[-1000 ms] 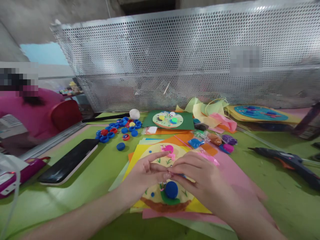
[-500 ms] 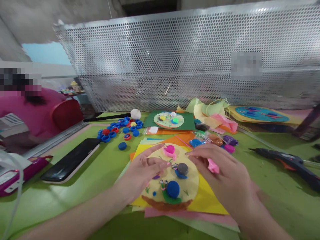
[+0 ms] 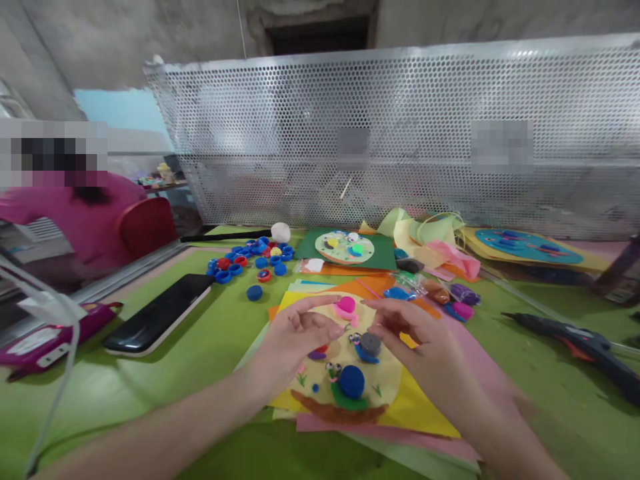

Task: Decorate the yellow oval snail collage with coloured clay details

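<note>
A round cream board (image 3: 330,405) lies before me, decorated with clay snails. A blue bottle cap forms the shell of the green snail (image 3: 351,382); a grey cap tops the blue snail (image 3: 371,343). Higher up is a pink snail (image 3: 347,305) with a bright pink shell. Over the board's left side hovers my left hand (image 3: 300,337), index finger and thumb apart, nothing visible between them. Opposite it, my right hand (image 3: 413,333) is above the board's right edge with its fingers curled together. Whatever they may hold is hidden.
Left are bottle caps (image 3: 235,257), a black phone (image 3: 160,313) and a magenta power strip (image 3: 55,337). Wrapped clay packs (image 3: 435,291) lie behind the board; a glue gun (image 3: 575,347) is at right. A finished green card (image 3: 310,245) stands farther back. A person in pink (image 3: 75,220) sits left.
My right hand has moved left, closer to my left hand. A pink lump seen in it earlier no longer shows. The whole view has shifted slightly.
</note>
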{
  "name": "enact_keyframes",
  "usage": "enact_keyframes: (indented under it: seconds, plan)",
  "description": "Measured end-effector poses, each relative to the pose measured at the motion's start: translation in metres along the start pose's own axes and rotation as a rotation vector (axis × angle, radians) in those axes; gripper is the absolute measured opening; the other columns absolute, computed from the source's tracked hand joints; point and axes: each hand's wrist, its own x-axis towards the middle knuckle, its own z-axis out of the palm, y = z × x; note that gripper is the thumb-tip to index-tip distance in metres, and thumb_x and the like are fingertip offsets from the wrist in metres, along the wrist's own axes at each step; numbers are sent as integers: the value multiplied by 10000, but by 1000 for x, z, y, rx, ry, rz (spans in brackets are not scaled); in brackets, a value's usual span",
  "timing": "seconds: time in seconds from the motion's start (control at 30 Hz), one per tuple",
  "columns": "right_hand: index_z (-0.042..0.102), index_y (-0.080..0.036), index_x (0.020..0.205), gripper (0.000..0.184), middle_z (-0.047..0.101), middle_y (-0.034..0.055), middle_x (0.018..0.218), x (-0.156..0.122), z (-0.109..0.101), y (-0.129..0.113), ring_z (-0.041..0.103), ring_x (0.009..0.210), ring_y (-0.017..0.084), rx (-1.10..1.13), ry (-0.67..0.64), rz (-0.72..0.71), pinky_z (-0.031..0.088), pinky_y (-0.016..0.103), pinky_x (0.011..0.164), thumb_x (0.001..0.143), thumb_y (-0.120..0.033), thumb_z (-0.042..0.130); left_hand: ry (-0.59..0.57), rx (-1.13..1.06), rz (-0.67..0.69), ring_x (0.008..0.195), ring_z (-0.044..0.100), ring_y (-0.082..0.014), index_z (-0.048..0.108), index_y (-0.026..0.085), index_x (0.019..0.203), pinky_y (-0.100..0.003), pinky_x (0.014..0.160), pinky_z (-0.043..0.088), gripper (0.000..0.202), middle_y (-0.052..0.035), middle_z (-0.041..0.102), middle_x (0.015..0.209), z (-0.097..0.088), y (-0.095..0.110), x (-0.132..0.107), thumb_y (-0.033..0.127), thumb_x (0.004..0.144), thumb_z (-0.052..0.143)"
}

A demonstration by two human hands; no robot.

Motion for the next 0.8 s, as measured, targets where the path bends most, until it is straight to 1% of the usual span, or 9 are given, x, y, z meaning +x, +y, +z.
enact_keyframes:
  seconds: [0.1, 0.2, 0.3, 0.4, 0.5, 0.57, 0.67, 0.73, 0.8]
  plan:
    - [627, -239, 861, 147, 617, -11, 694, 3, -2, 0, 554, 611, 129, 3, 2, 32, 456, 238, 541, 731, -267, 565, 48, -28, 37, 538, 567, -74, 607, 177, 973, -184, 542, 419, 421, 56, 622, 585, -2, -1, 2, 262, 601, 784]
    - [645, -234, 824, 149, 617, -13, 659, 6, -2, 3, 528, 572, 127, -37, 18, 89, 436, 244, 531, 709, -291, 571, 67, 15, 69, 559, 584, -74, 617, 173, 931, -187, 586, 448, 363, 58, 628, 583, -5, -1, 6, 252, 613, 772]
    - [663, -228, 789, 172, 650, 1, 682, 8, -2, 7, 532, 575, 137, -67, 54, 171, 431, 255, 527, 689, -339, 578, 75, 102, 68, 685, 641, -112, 628, 173, 943, -210, 672, 476, 321, 16, 687, 673, -8, 1, 11, 230, 647, 741]
    - [671, -217, 777, 209, 682, 21, 747, 10, -2, 10, 580, 625, 165, -51, 62, 231, 450, 271, 547, 681, -380, 579, 86, 180, 75, 797, 660, -154, 624, 179, 966, -240, 716, 497, 322, -20, 718, 800, -12, 5, 15, 202, 660, 721]
    - [681, -220, 787, 227, 698, 31, 811, 9, -4, 12, 625, 721, 202, -34, 24, 244, 482, 297, 619, 697, -399, 573, 66, 231, 119, 875, 652, -175, 624, 182, 958, -261, 756, 507, 296, -35, 717, 887, -13, 6, 15, 194, 673, 704]
    - [684, -233, 810, 218, 701, 27, 859, 8, -5, 12, 634, 808, 218, -27, -3, 243, 491, 315, 694, 722, -385, 556, 47, 265, 148, 897, 648, -178, 627, 187, 961, -272, 784, 506, 281, -35, 716, 900, -12, 5, 14, 207, 688, 690]
    - [680, -245, 798, 218, 699, 21, 884, 8, -5, 13, 629, 868, 222, -42, -30, 236, 482, 331, 758, 761, -368, 504, 44, 326, 185, 903, 647, -179, 643, 193, 942, -285, 817, 499, 225, -34, 713, 914, -11, 5, 13, 252, 725, 655]
    - [669, -242, 782, 236, 698, 20, 875, 8, -4, 14, 629, 856, 214, -67, -52, 220, 477, 324, 750, 780, -374, 474, 44, 349, 211, 924, 640, -176, 651, 194, 925, -286, 838, 491, 191, -34, 706, 945, -12, 6, 14, 266, 751, 622]
    - [658, -237, 776, 236, 695, 19, 827, 8, -3, 15, 628, 792, 199, -110, -73, 215, 472, 299, 691, 782, -391, 479, 53, 353, 216, 933, 636, -171, 646, 199, 943, -279, 834, 491, 202, -30, 705, 950, -15, 9, 15, 254, 751, 614]
